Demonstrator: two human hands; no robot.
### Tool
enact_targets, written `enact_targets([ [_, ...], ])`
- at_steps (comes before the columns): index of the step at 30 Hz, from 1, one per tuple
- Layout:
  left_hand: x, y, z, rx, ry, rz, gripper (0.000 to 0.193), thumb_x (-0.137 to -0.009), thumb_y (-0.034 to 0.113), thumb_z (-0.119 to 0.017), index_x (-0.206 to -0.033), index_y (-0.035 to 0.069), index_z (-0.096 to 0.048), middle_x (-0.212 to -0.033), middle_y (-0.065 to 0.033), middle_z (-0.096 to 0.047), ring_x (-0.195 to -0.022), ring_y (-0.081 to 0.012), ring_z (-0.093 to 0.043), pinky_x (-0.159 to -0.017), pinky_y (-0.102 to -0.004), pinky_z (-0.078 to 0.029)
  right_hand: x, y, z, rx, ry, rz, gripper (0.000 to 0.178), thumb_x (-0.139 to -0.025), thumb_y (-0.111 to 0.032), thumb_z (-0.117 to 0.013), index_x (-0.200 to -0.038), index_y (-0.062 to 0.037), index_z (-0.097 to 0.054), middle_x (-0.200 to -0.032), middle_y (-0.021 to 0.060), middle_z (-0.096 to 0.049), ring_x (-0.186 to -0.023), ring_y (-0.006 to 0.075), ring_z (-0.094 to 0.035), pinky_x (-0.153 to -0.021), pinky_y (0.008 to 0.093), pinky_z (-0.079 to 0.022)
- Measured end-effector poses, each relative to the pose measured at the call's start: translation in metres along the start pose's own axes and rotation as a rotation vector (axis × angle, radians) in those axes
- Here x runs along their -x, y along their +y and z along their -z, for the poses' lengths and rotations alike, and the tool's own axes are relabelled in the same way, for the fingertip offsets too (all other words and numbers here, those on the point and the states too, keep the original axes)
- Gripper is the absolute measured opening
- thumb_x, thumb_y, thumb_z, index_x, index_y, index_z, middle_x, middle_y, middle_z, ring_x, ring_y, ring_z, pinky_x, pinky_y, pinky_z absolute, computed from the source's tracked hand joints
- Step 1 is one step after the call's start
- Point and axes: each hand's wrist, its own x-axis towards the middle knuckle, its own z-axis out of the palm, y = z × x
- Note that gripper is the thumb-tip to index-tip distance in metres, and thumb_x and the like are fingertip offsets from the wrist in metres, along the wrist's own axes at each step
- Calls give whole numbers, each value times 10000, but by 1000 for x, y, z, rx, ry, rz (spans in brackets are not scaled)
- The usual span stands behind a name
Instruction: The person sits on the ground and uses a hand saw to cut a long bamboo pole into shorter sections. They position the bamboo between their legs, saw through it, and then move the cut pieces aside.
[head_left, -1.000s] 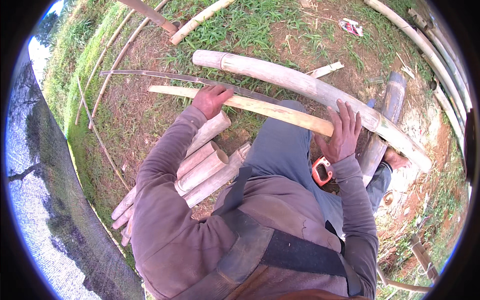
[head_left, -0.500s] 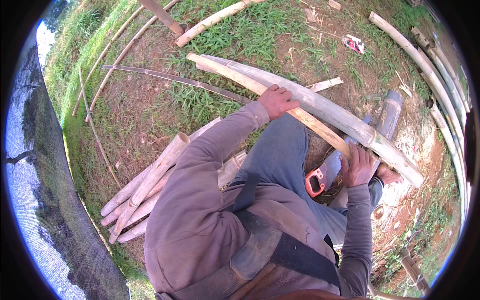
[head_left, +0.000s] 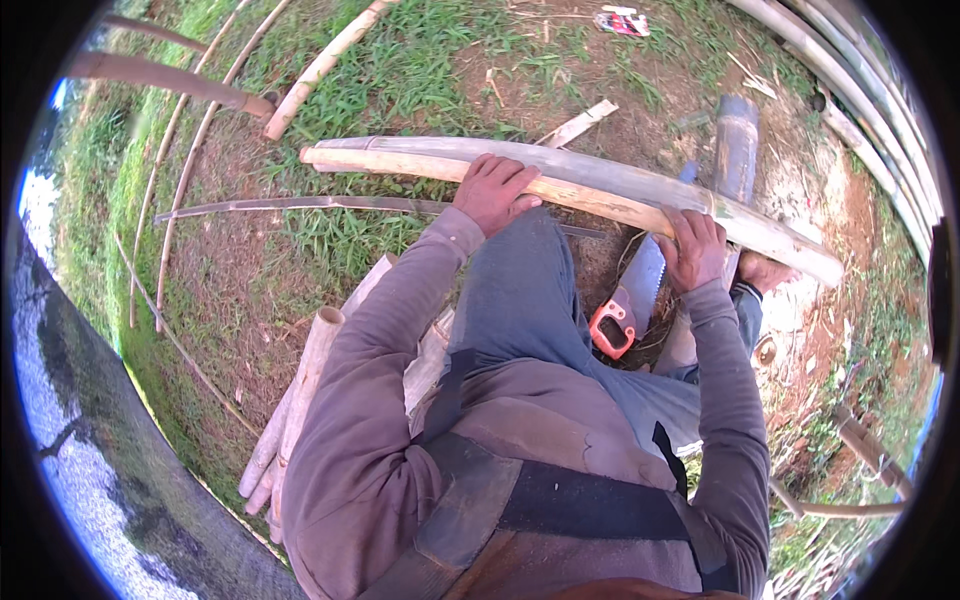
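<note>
My left hand (head_left: pixel 495 193) is closed over a pale yellow bamboo strip (head_left: pixel 600 206), its fingers curled across the top edge. My right hand (head_left: pixel 692 247) grips the strip near its right end, the fingertips bent toward the bamboo behind. That is a thick grey-green bamboo pole (head_left: pixel 775 233), lying lengthwise just beyond the strip and close against it. Below the pole, between my legs, rests a handsaw (head_left: pixel 640 290) with an orange handle. My bare foot (head_left: pixel 765 272) is by the pole's right end.
A dark, short bamboo piece (head_left: pixel 737 150) lies under the pole. Several cut bamboo lengths (head_left: pixel 300 395) are heaped at my left. Long poles (head_left: pixel 860 85) curve along the far right. A thin dark strip (head_left: pixel 300 203) and a pale offcut (head_left: pixel 580 124) lie on the grass.
My view has turned, shifting the surroundings. The strip's left end now sits nearly flush with the pole's end, where it stuck out at an angle before. Both hands keep their hold.
</note>
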Motion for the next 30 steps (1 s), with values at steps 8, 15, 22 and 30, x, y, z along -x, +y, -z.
enact_targets([
  [8, -13, -13, -51, -185, -100, 138, 528, -989, 422, -698, -1435, 147, -639, -1482, -66, -637, -1433, -284, -529, -1236, -502, -353, 102, -51, -41, -205, -496, -242, 484, -915, -349, -746, -1327, -119, -640, -1267, 138, -673, -1188, 330, -659, -1032, 485, -504],
  [15, -30, -16, -55, -219, -172, 128, 505, -1003, 386, -698, -1444, 150, -626, -1467, -65, -657, -1394, -262, -582, -1201, -483, -404, 182, -66, -137, -183, -860, -354, 466, -925, -311, -717, -1324, -84, -638, -1326, 175, -677, -1269, 348, -653, -1062, 480, -531],
  [22, -31, -2, -44, -202, -118, 116, 464, -977, 343, -726, -1371, 109, -653, -1368, -130, -700, -1283, -305, -647, -1112, -458, -485, 171, -63, -134, -185, -968, -337, 591, -898, -418, -763, -1375, -105, -608, -1391, 131, -648, -1333, 310, -610, -1079, 487, -528],
  [30, -20, -2, -49, -201, -114, 176, 455, -1027, 399, -645, -1407, 150, -619, -1449, -82, -658, -1370, -275, -594, -1186, -488, -437, 175, -70, -148, -87, -984, -318, 674, -880, -499, -775, -1432, -167, -576, -1416, 123, -617, -1355, 332, -581, -1092, 574, -498],
])
